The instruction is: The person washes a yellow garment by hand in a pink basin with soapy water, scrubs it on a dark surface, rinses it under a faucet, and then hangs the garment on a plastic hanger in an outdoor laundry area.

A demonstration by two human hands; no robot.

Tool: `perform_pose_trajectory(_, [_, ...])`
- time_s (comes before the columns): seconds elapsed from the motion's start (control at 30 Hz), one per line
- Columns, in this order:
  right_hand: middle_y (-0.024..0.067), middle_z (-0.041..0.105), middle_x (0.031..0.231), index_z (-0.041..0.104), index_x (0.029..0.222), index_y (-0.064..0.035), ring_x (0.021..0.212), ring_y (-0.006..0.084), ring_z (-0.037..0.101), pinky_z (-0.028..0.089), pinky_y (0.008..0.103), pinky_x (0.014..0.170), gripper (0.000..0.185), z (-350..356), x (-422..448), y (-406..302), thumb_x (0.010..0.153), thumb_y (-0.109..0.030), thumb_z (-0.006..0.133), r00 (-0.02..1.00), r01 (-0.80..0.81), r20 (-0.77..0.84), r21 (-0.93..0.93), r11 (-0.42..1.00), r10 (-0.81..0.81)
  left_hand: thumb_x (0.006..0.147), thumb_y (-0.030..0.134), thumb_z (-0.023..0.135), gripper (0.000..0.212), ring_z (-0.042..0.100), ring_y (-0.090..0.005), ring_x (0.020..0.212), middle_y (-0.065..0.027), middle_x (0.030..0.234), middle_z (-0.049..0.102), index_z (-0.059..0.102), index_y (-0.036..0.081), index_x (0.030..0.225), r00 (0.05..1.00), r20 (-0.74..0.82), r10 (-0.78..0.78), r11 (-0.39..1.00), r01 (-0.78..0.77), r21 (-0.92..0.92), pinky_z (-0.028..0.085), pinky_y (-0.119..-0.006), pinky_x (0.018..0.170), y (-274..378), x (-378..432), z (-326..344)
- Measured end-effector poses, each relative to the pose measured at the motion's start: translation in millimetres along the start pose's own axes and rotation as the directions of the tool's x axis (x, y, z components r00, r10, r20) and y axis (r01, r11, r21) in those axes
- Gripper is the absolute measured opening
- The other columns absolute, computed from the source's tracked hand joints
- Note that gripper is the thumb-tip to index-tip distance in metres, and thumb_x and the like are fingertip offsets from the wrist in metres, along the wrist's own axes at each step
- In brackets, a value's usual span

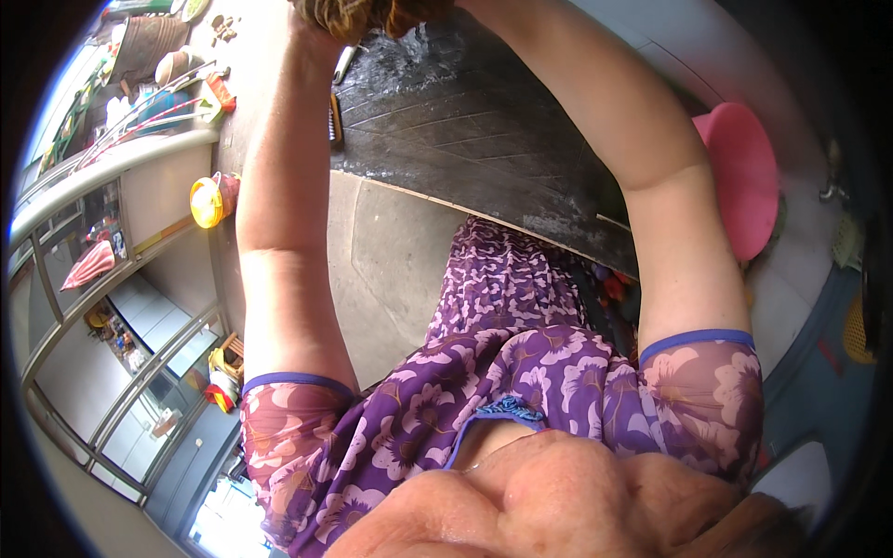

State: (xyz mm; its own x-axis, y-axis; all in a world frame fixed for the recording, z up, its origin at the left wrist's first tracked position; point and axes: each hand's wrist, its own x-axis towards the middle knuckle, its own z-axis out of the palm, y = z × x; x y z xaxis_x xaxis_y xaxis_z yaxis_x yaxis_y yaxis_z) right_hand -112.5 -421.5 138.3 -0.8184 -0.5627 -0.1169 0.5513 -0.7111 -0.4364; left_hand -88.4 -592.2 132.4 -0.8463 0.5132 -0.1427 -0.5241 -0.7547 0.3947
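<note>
My left forearm point(286, 139) and right forearm point(558, 77) both stretch forward to the top edge of the view. Between the wrists lies a brown, lumpy mass point(377, 15), cut off by the edge; whether it is hands coated in something or a thing being held is unclear. My fingers cannot be made out. Under the arms is a dark board point(446, 132) with scored lines and whitish smears. Beside my left forearm, on the board, lie a comb-like tool or brush point(336, 120) and a pale-handled tool point(344, 64).
A pink plastic basin point(743, 181) stands beyond my right elbow. A yellow-and-pink container point(209, 201) sits left of my left arm. Farther left are a metal railing point(118, 167), a rusty bucket point(148, 47) and assorted clutter. Grey floor point(391, 258) shows before the board.
</note>
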Motion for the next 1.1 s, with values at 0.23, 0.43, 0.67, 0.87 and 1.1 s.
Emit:
perform_pose_trajectory(0.23, [0.0137, 0.068, 0.106, 0.061, 0.113, -0.0055, 0.098, 0.0291, 0.065, 0.054, 0.0459, 0.088, 0.038, 27, 45, -16, 0.083, -0.029, 0.067, 0.982, 0.093, 0.153, 0.093, 0.991, -0.107, 0.101, 0.035, 0.043, 0.045, 0.061, -0.0275, 0.109, -0.016, 0.125, 0.059, 0.052, -0.001, 0.126, 0.998, 0.017, 0.066, 0.998, -0.066, 0.011, 0.052, -0.043, 0.094, 25, 10, 34])
perform_pose_trajectory(0.43, [0.0138, 0.067, 0.109, 0.061, 0.114, -0.0062, 0.101, 0.0305, 0.064, 0.052, 0.0471, 0.091, 0.04, 59, 59, -27, 0.084, -0.033, 0.066, 0.974, 0.048, 0.216, 0.119, 0.992, -0.074, 0.102, 0.035, 0.042, 0.045, 0.06, -0.0272, 0.11, -0.0159, 0.126, 0.058, 0.051, -0.001, 0.127, 0.994, 0.022, 0.105, 0.994, -0.106, 0.014, 0.052, -0.043, 0.095, 40, 16, 57])
perform_pose_trajectory(0.67, [0.0114, 0.068, 0.107, 0.064, 0.111, -0.0048, 0.1, 0.0238, 0.064, 0.052, 0.0407, 0.088, 0.033, 47, 79, -48, 0.09, -0.03, 0.06, 0.976, 0.065, 0.214, -0.147, 0.987, -0.032, 0.102, 0.036, 0.042, 0.045, 0.059, -0.0269, 0.111, -0.0157, 0.128, 0.057, 0.05, 0.0, 0.128, 0.99, 0.089, 0.111, 0.994, -0.109, -0.022, 0.052, -0.043, 0.095, 37, 27, 97])
perform_pose_trajectory(0.87, [0.0115, 0.07, 0.104, 0.065, 0.108, 0.0014, 0.094, 0.0201, 0.066, 0.052, 0.0339, 0.086, 0.028, -31, 6, -92, 0.091, -0.02, 0.06, 0.991, -0.131, -0.058, -0.575, 0.808, 0.119, 0.102, 0.036, 0.041, 0.046, 0.059, -0.0266, 0.112, -0.0156, 0.129, 0.056, 0.049, 0.0, 0.129, 0.991, 0.127, 0.03, 0.994, -0.017, -0.106, 0.052, -0.043, 0.095, -26, 40, 85])
perform_pose_trajectory(1.1, [0.0171, 0.041, 0.144, 0.041, 0.138, 0.0, 0.132, 0.0332, 0.042, 0.038, 0.0421, 0.109, 0.087, -156, -95, -31, 0.067, -0.028, 0.084, 0.996, -0.05, -0.016, -0.916, -0.397, -0.087, 0.091, 0.033, 0.058, 0.051, 0.059, -0.0301, 0.113, -0.0128, 0.125, 0.061, 0.049, 0.001, 0.13, 0.86, -0.495, -0.129, 0.927, 0.282, 0.249, 0.05, -0.045, 0.095, -170, 33, -105])
